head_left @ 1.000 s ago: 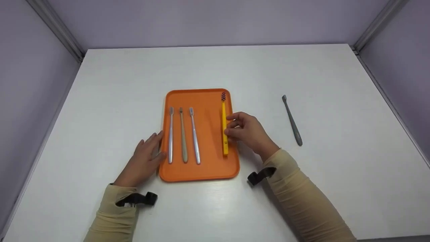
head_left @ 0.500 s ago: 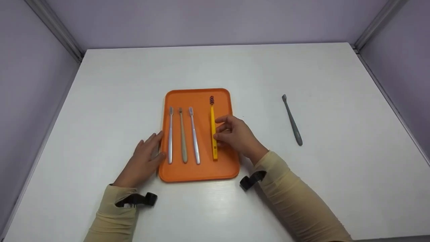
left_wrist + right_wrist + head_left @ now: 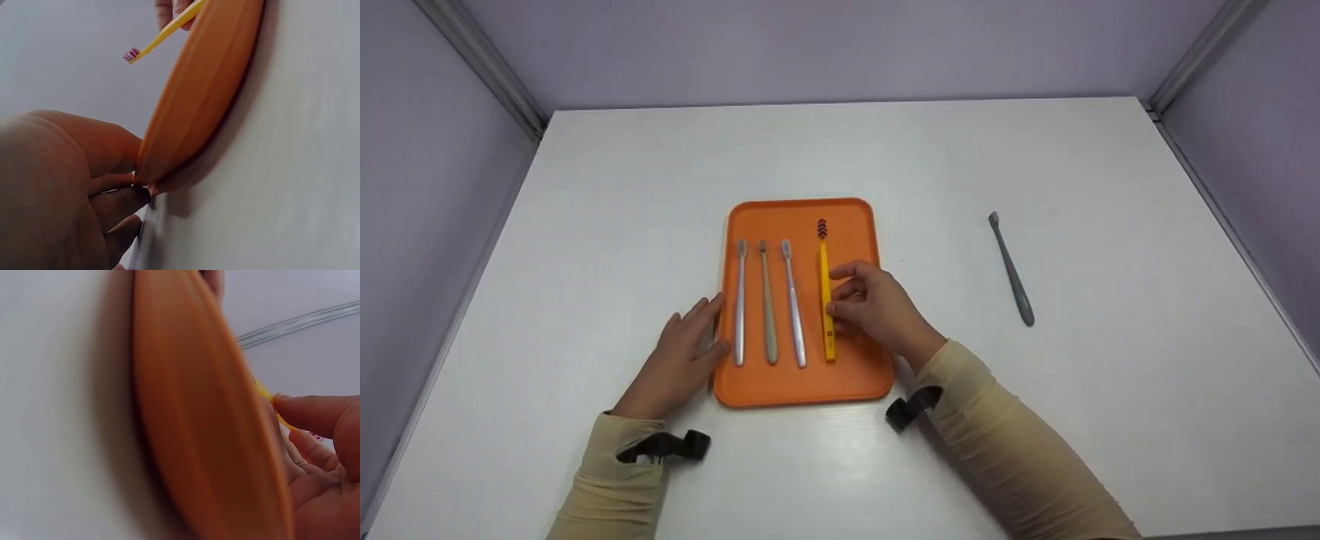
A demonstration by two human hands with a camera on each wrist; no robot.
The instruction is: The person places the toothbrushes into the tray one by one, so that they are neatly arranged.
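An orange tray (image 3: 851,225) lies on the white table. On it, side by side, lie a silver toothbrush (image 3: 740,304), a beige one (image 3: 768,304) and another silver one (image 3: 793,304). Just to their right is a yellow toothbrush (image 3: 824,262) with dark bristles. My right hand (image 3: 847,300) pinches its handle with curled fingers. My left hand (image 3: 705,326) rests with straight fingers against the tray's left rim, thumb on the edge. The left wrist view shows the tray rim (image 3: 208,84) and the yellow brush (image 3: 163,36). The right wrist view shows my thumb (image 3: 315,416) beside the tray's wall (image 3: 191,410).
A grey toothbrush (image 3: 1012,270) lies alone on the table to the right of the tray. Lilac walls close in the table at the back and on both sides. Black straps hang at both wrists.
My right hand has slid the yellow toothbrush leftward from the tray's right edge to just beside the three other brushes. The left hand and the tray have stayed put.
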